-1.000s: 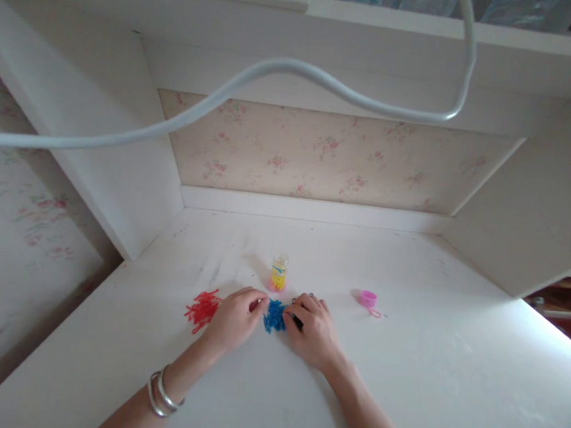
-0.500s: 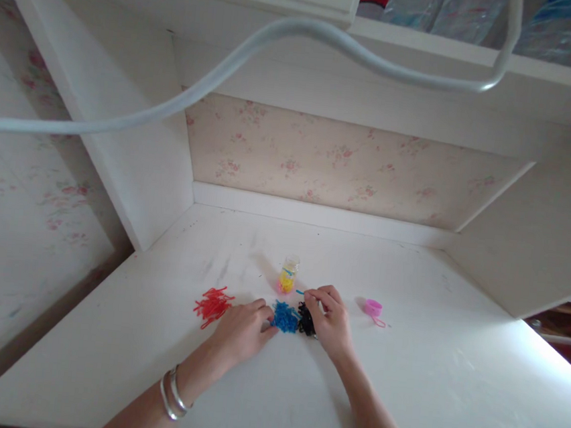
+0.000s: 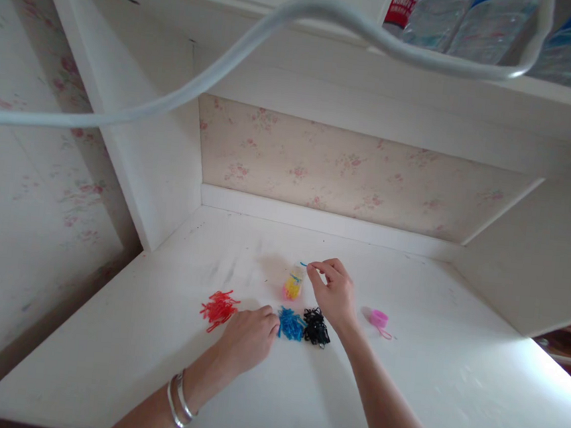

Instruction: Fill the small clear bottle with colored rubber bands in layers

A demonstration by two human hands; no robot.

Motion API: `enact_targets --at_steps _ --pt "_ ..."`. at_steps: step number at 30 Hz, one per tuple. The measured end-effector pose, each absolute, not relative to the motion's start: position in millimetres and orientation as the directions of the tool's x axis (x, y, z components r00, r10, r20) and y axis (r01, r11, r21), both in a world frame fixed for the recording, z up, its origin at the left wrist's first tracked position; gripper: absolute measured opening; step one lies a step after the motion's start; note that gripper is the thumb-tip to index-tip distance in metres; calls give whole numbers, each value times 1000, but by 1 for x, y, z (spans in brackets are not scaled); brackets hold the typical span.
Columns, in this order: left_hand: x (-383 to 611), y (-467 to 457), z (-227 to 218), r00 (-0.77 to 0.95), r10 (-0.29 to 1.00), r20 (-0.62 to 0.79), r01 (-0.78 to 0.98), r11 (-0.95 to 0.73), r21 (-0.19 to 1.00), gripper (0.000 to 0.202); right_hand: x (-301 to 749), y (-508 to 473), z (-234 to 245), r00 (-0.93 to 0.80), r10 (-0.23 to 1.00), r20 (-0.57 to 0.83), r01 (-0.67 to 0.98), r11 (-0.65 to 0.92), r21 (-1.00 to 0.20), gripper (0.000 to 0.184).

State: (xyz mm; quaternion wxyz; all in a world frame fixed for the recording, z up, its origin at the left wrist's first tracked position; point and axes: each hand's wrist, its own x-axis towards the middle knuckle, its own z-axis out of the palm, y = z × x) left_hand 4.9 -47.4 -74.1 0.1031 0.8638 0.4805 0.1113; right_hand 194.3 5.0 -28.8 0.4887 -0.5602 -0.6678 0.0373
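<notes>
My right hand (image 3: pixel 332 292) is raised a little off the white desk (image 3: pixel 299 390), pinching a thin blue rubber band (image 3: pixel 303 265) right over the mouth of a small clear jar (image 3: pixel 294 282) with yellow and pink bands inside. My left hand (image 3: pixel 249 335) rests on the desk with fingers curled, its tips touching a blue pile of bands (image 3: pixel 289 324). A black pile (image 3: pixel 315 327) lies just right of the blue one, below my right hand. A red pile (image 3: pixel 218 307) lies to the left of my left hand.
A pink jar lid (image 3: pixel 379 318) with a loop lies to the right of my right hand. White alcove walls close in the desk on both sides, with floral wallpaper behind. A grey cable (image 3: pixel 213 72) hangs across overhead, and water bottles (image 3: pixel 466 19) stand on the upper shelf.
My right hand has lifted from the piles and carried a blue band up to the jar's mouth, uncovering the black pile. My left hand stayed beside the blue pile. The view tilted upward.
</notes>
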Motion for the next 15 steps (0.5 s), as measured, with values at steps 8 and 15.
enact_targets --at_steps 8,15 --pt "4 -48 -75 514 849 125 807 -528 265 30 192 5 -29 67 796 602 728 374 -575 25" --pt "5 -48 -75 477 861 177 818 -509 268 31 198 -7 -31 105 804 586 684 369 -629 25"
